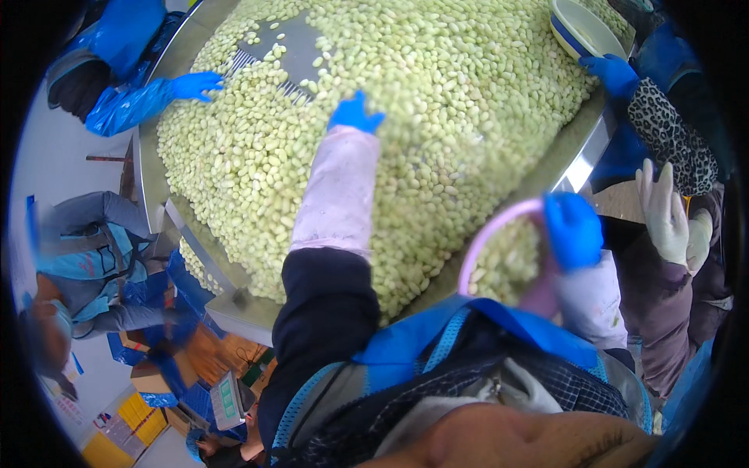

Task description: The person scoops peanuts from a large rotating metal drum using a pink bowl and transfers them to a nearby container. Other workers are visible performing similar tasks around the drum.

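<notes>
My left hand [356, 114], in a blue glove and a lilac sleeve cover, reaches far out over a heap of pale green oval fruits [246, 158] that look like grapes. Its thumb sticks out to the side, and I see nothing held in it. With my right hand [573, 231], also blue-gloved, I grip the rim of a pink basin [477, 248] close to my body. More of the same fruits [508, 254] lie inside the basin, blurred. The heap covers most of a steel sorting table [146, 175], whose near edge passes under my left arm.
Across the table, a co-worker's gloved hand [198, 86] rests at the fruits. At right another gloved hand [611, 73] holds a pale basin [585, 29]; white-gloved hands [664, 213] are nearby. A slotted steel plate [295, 47] shows through the heap. Lower left stands a scale [228, 401].
</notes>
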